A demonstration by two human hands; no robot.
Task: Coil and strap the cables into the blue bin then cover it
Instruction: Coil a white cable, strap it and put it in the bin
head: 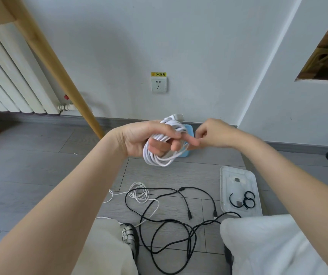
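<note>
2 knees in light trousers are filling the near edge, and a foot in a silver woven sandal (129, 238) is showing between them on the grey floor (30, 175). Just beyond the sandal, a long black cable (181, 229) is lying loose in wide tangled loops, with 2 of its plug ends pointing toward the near side. A thin white cable (140, 192) is lying a little farther and to the left, partly wound in a small ring and partly trailing under the black one. On the right, a clear lid (256, 187) is lying flat on the floor, and several black straps (247, 199) curled into rings are resting on it, beside some small pieces that I cannot identify.

Farther on, both hands are being held above the floor. The left hand (147, 138) is gripping a thick white cable coil (160, 157), with its fingers curled through the loops, and the coil is hanging below the palm while the plug ends are standing up above the hand. The right hand (212, 133) is very near the left fingers, and its fingertips are pressing together as if pinching something; I cannot tell what.

Behind the hands, the blue bin (188, 132) is standing on the floor near the wall, mostly hidden. On the far wall, a white socket (159, 85) is sitting under a yellow label (159, 74). On the far left, a white radiator (10, 76) and a wooden leg (60, 72) are standing.
</note>
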